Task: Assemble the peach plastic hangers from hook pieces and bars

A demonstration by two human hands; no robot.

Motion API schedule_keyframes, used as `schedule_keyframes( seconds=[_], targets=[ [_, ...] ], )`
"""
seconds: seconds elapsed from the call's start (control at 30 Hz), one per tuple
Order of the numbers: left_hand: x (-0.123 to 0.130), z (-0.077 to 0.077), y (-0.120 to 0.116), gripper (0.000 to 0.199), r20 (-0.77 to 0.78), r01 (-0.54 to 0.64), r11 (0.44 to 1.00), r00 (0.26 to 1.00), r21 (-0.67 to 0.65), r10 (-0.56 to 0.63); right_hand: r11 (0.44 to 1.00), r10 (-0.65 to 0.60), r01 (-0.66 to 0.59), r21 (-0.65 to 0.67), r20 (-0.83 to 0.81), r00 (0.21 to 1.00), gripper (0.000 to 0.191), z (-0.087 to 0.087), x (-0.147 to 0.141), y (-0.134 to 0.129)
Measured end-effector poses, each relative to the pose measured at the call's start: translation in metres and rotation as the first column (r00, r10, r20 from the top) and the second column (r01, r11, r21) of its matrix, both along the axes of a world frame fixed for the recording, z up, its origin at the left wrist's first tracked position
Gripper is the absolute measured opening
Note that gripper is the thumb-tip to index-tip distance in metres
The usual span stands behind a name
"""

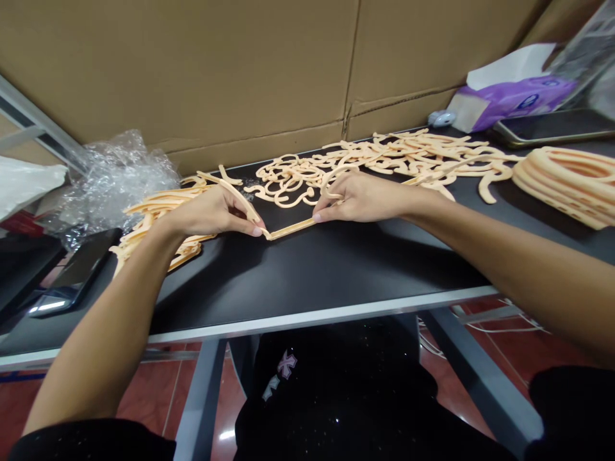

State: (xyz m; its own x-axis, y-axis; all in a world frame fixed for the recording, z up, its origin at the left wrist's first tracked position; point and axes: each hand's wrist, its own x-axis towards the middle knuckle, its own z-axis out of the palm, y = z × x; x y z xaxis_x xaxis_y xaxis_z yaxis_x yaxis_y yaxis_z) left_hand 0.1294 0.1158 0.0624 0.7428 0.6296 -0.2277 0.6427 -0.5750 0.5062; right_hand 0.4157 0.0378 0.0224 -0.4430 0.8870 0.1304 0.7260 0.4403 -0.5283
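My left hand [211, 210] is closed, thumb and fingers pinching a curved peach plastic strip [239, 196] near its lower end. With the fingers also closed, my right hand [360, 195] grips a straight peach plastic strip [291, 228]. The two strips meet at an angle just past my left fingertips; whether they are joined I cannot tell. A curved peach piece [331, 180] loops by my right fingers. Beside and under my left wrist lies a pile of long peach strips [156, 206]. Behind my right hand spread many hook-shaped peach pieces [384, 155].
Stacked peach plastic frames [567, 186] stand at the right on the black table [307, 275]. Behind them are a phone [557, 127] and a purple tissue pack [519, 102]. Crumpled clear plastic [125, 166] and a dark phone [77, 272] lie left. Cardboard [230, 70] walls the back.
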Motion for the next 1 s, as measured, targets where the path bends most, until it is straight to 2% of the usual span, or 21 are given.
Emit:
schedule_keyframes(
  seconds=[0.33,0.57,1.0],
  targets=[
    [-0.0014,-0.0030,0.0059,0.028,0.043,0.076,0.996,0.996,-0.039,-0.074,1.000,0.001,-0.001,-0.003,0.057,0.998,0.034,-0.0002,-0.0018,-0.0005],
    [-0.0018,-0.0048,0.0083,0.028,0.063,0.121,0.990,0.991,-0.077,-0.117,1.000,0.028,-0.029,0.012,0.055,0.998,0.027,-0.0008,-0.0033,-0.0009],
    [-0.0011,-0.0061,0.0100,0.027,0.057,0.150,0.989,0.987,-0.014,-0.149,1.000,0.010,-0.010,0.007,0.039,0.999,0.025,-0.0002,-0.0056,-0.0054]
  ],
)
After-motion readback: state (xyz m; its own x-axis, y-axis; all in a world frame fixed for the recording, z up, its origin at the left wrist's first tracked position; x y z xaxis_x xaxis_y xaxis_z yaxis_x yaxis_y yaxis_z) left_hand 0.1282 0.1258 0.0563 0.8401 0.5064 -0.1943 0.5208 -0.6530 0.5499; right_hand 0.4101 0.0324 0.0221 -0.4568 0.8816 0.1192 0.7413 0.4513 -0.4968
